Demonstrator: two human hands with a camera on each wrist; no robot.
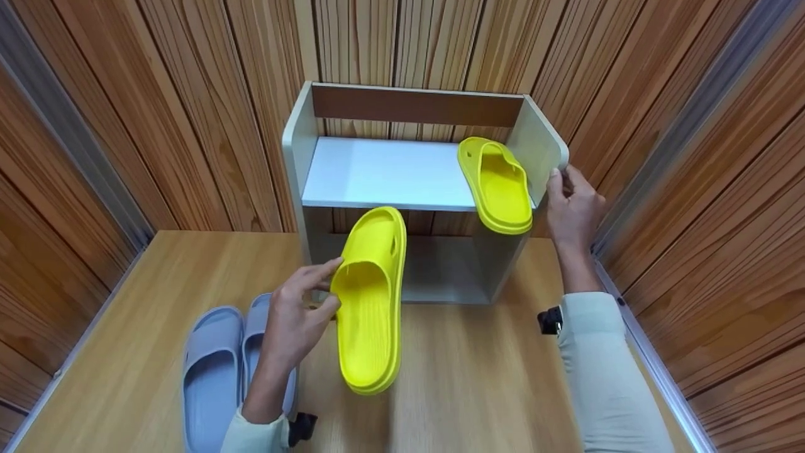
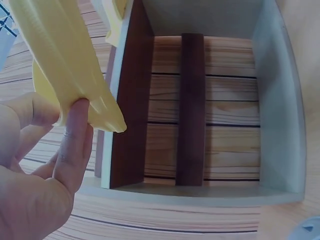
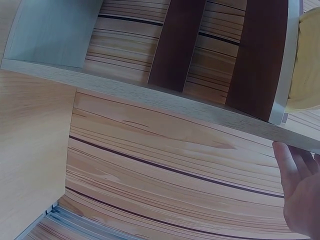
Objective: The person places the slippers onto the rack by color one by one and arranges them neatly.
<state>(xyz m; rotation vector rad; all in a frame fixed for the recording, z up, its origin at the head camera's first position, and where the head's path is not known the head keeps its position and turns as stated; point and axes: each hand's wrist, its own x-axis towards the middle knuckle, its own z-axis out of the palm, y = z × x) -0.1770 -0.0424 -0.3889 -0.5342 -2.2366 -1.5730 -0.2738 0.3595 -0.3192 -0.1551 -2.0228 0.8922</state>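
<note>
My left hand (image 1: pixel 299 314) pinches a yellow slipper (image 1: pixel 371 314) by its side, thumb and fingers near the strap's edge. The slipper hangs in the air in front of a small two-level shoe rack (image 1: pixel 390 173), toe toward it. In the left wrist view, the fingers press on the slipper's yellow sole (image 2: pixel 60 55). Another yellow slipper (image 1: pixel 503 189) lies on the upper shelf against the right side panel, its heel jutting past the front edge. My right hand (image 1: pixel 575 207) holds the front edge of that panel; in the right wrist view its fingers (image 3: pixel 287 167) meet the panel from outside.
A pair of grey slippers (image 1: pixel 210 377) lies on the wooden floor board (image 1: pixel 465 371) at left, partly behind my left forearm. Wood-plank walls (image 1: pixel 188 113) stand close behind the rack and on both sides. A dark bar (image 2: pixel 191 110) crosses the rack's open back.
</note>
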